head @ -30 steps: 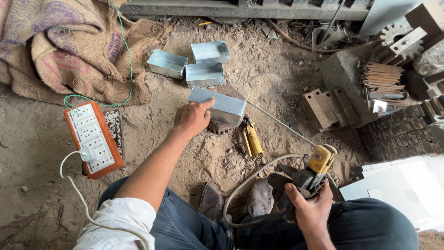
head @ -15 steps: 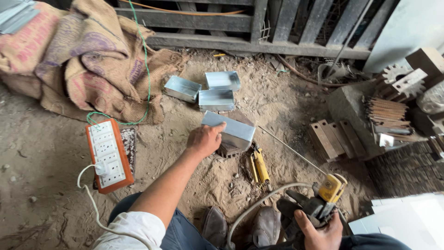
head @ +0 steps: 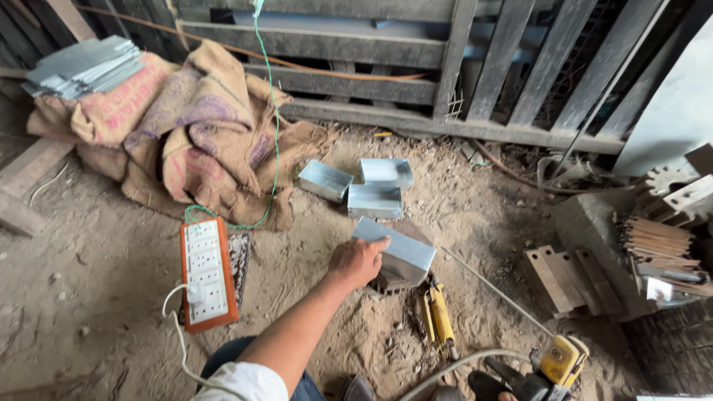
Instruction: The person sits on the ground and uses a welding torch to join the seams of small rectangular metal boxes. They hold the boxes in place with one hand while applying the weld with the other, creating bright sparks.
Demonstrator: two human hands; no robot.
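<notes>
My left hand (head: 358, 261) reaches forward and grips the near left end of a shiny sheet-metal box (head: 405, 252). The box rests tilted on a dark block on the dirt floor. Three similar metal boxes (head: 375, 200) lie grouped just beyond it. At the bottom right a yellow-and-black power tool (head: 558, 362) points up. Only a sliver of my right hand (head: 508, 396) shows at the frame's bottom edge, on the tool's black handle. A pale hose (head: 453, 367) curves from the tool.
An orange power strip (head: 208, 273) with a white cable lies left of my arm. Burlap sacks (head: 186, 134) and stacked metal sheets (head: 83, 67) sit far left. A yellow hand tool (head: 440, 313), a thin rod (head: 496, 292), and slotted blocks (head: 564, 278) lie right. A wooden slat fence (head: 460, 67) stands behind.
The view has tilted upward, showing the fence and pushing my right hand almost out of the bottom. My left hand stays on the metal box.
</notes>
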